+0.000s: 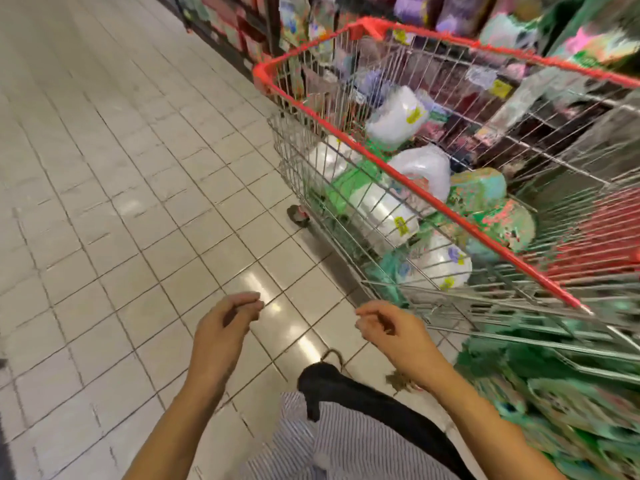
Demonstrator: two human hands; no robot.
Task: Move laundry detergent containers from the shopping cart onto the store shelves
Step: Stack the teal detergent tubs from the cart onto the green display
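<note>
Since the shelves (460, 12) stand beyond the cart (381, 160), up and right of the fingers (247, 303), reach into the cart first. Inside lie heaped detergent bags (424, 169). Both the left hand (225, 322) and right hand (391, 329) hang loosely curled and empty, so lift the top bag with both.

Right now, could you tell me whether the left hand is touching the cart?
Apart. The head view shows bare floor tiles between the left hand and the cart.
</note>
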